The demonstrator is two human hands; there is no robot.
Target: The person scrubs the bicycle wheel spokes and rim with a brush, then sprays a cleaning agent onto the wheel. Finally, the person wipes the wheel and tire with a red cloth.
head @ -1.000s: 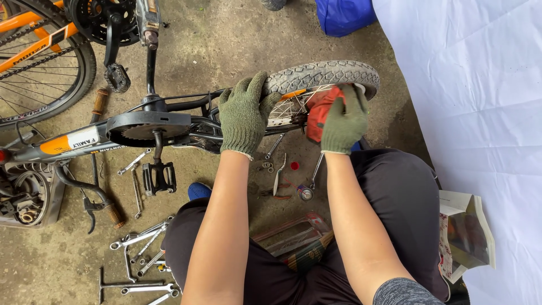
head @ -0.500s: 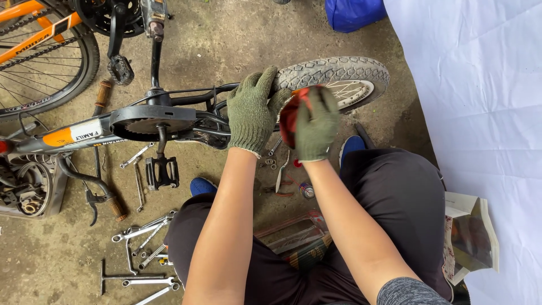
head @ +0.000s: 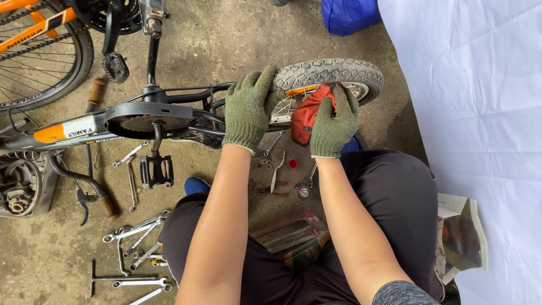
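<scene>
Bare concrete floor (head: 237, 39), white sheet (head: 480, 113) at right, daylight
</scene>
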